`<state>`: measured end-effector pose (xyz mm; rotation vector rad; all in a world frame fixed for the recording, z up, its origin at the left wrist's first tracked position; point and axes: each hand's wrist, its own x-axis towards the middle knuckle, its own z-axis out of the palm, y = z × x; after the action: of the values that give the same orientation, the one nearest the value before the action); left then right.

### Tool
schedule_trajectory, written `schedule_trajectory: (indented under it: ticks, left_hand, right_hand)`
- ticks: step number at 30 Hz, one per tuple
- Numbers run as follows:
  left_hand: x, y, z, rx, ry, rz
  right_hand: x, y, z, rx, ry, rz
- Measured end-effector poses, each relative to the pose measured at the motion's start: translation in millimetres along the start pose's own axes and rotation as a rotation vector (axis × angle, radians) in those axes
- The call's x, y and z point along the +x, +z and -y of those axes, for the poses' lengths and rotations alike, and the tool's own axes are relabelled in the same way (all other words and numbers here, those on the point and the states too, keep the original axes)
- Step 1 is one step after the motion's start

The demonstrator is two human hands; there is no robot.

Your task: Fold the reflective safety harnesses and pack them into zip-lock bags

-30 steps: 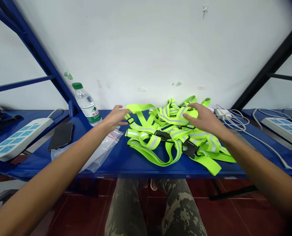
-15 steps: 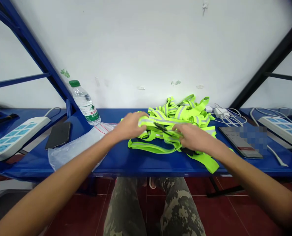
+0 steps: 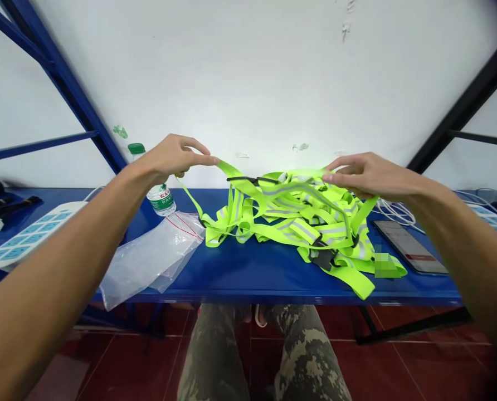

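- The left hand point(image 3: 169, 159) is held raised, with thumb and forefinger pressed together on the end of a neon-yellow strap point(image 3: 232, 172), which is lifted clear of the surface
- The reflective harness point(image 3: 298, 217) is heaped in a tangle on a blue metal shelf point(image 3: 257, 273), its long axis running left to right, with most of it nearer the right hand
- The right hand point(image 3: 371, 177) is held over the harness's far edge, its fingers slightly spread; whether a strap is pinched cannot be told

The only camera sits on the person's head and looks forward and down, quite near the left hand point(image 3: 173, 159), right hand point(image 3: 368, 176) and table point(image 3: 269, 273).
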<state>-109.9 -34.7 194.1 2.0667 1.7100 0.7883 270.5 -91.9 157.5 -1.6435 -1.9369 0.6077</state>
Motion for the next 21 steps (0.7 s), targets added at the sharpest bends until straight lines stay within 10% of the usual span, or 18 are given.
schedule_trajectory:
  ticks: [6,15,21]
  left_hand:
    - [5.7,0.0,17.7,0.248,0.084,0.146]
    - [-2.5,11.9,37.2,0.170,-0.123,0.652]
    - [5.7,0.3,36.7,-0.423,-0.142,0.137]
  right_hand:
    - [8.3,6.3,-27.3,-0.603,-0.067,0.058]
    - [12.5,-10.2,-36.4,-0.342,0.072,-0.246]
    - [10.5,-14.3,-38.7,-0.154,0.000,-0.479]
